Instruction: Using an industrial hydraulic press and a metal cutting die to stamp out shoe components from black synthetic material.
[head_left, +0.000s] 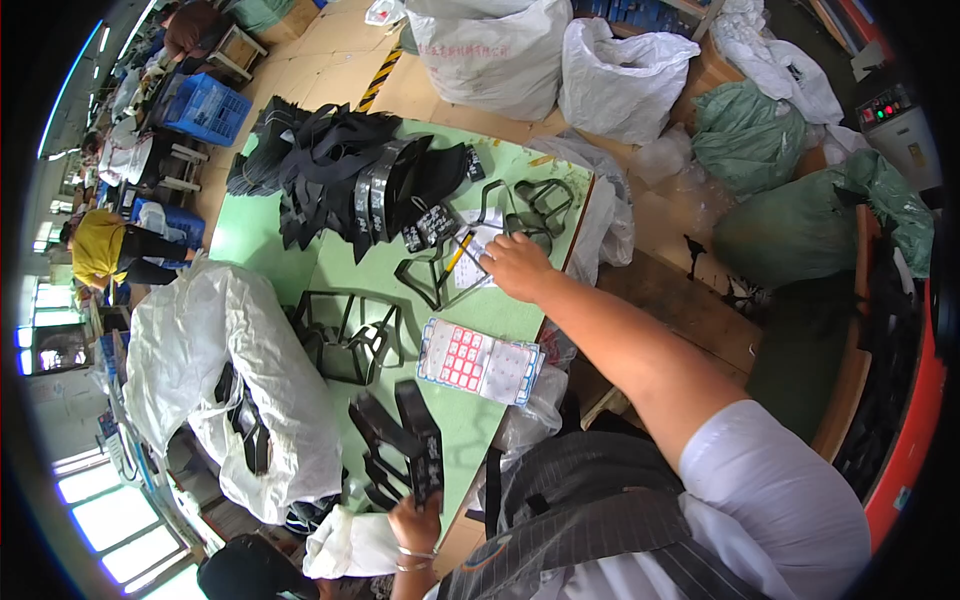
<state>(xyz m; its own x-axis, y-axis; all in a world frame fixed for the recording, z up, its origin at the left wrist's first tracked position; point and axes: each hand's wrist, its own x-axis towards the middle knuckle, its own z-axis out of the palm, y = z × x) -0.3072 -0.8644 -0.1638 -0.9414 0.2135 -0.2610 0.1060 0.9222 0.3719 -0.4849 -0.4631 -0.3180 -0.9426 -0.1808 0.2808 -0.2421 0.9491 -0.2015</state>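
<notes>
My left hand [415, 522], at the table's near edge, is closed on a black strap-like frame [420, 445] with pale markings, held tilted up. My right hand [515, 268] reaches over the far right of the table. Its fingers are curled beside a black open frame [545, 205]; what they grip, if anything, is hidden. By its fingertips lie a white paper sheet [478, 268] and a yellow pen [459, 252]. A further black frame [422, 278] lies left of the sheet. A white pad with red boxes [465, 358] lies between my hands.
Stacked black pieces [340, 175] cover the far part of the green table [440, 310]. A larger black frame [350, 335] lies near a big white sack [235, 370] on the left. More sacks [625, 80] stand behind. A person in yellow [100, 245] works far left.
</notes>
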